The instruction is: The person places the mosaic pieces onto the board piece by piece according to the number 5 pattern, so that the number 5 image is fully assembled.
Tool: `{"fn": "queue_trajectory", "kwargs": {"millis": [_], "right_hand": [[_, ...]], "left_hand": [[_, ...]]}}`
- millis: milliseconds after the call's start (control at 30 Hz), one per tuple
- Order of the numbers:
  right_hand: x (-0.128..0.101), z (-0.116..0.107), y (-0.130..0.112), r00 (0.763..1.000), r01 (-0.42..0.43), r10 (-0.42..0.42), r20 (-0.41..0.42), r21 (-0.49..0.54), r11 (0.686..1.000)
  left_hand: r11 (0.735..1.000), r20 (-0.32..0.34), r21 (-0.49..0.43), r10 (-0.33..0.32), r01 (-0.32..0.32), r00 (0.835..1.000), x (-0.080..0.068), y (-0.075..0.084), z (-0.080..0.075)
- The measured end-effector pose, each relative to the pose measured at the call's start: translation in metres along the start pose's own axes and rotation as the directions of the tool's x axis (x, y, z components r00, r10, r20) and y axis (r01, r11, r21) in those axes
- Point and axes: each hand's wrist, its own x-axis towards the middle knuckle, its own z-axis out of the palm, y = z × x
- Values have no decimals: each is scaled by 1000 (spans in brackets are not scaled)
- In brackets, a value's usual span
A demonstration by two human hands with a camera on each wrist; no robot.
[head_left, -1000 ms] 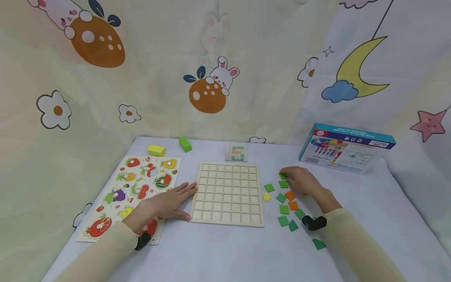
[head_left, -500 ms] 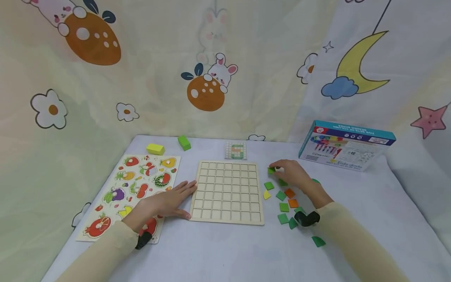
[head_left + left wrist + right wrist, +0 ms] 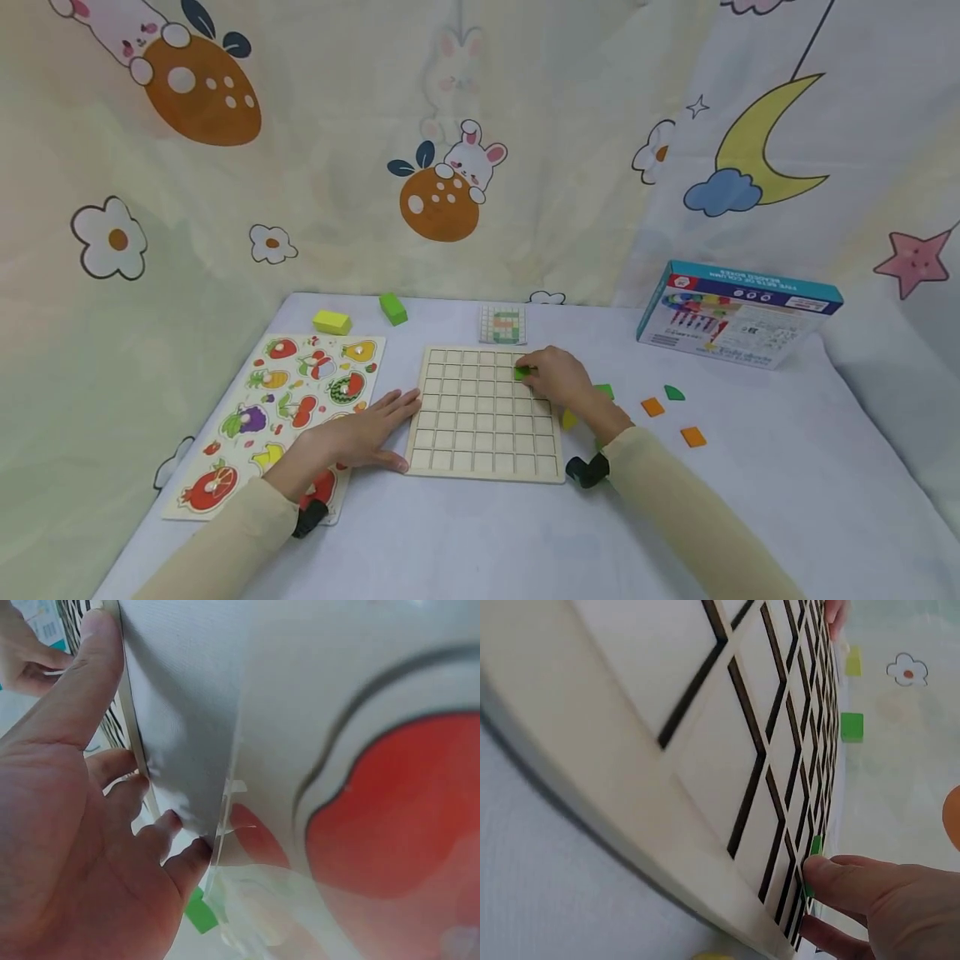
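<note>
A pale wooden grid board (image 3: 483, 408) lies flat in the middle of the table in the head view. Over its upper right cells, my right hand (image 3: 562, 379) pinches a small green square tile (image 3: 521, 374) between thumb and fingers. The right wrist view shows the same green tile (image 3: 815, 847) standing on edge at the grid. With fingers spread, my left hand (image 3: 367, 433) rests along the board's left edge; its thumb (image 3: 97, 656) touches the rim in the left wrist view. Part of the loose tiles is hidden behind my right wrist.
Right of the board lie orange tiles (image 3: 693, 437), a green quarter-round tile (image 3: 674, 392) and a yellow tile (image 3: 569, 419). A printed pattern card (image 3: 503, 324) sits behind the board. A fruit puzzle board (image 3: 247, 454), yellow block (image 3: 332, 322), green block (image 3: 393, 309) and box (image 3: 738, 325) stand around.
My right hand has picked up the green tile from the loose pieces and carried it left over the grid board. My left hand has stayed in place.
</note>
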Motion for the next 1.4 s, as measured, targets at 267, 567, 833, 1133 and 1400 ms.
{"fn": "queue_trajectory", "kwargs": {"millis": [267,567,833,1133,1400], "right_hand": [[-7,-7,7,1000,-23,23,7,50,998],[-42,-42,75,993,-97,84,86,168,981],[-57,-35,100,981,-97,67,183,162,982],[-48,-35,81,992,-69,51,113,161,985],[-10,-26,22,994,86,-95,46,171,981]], "left_hand": [[1000,12,7,-1,1,1000,-1,1,-1],[1000,25,28,-9,8,1000,3,1,-1],[1000,20,15,-7,7,1000,4,-1,0],[1000,18,-3,0,0,1000,1,0,-1],[1000,13,-14,3,-3,1000,2,-1,-1]]}}
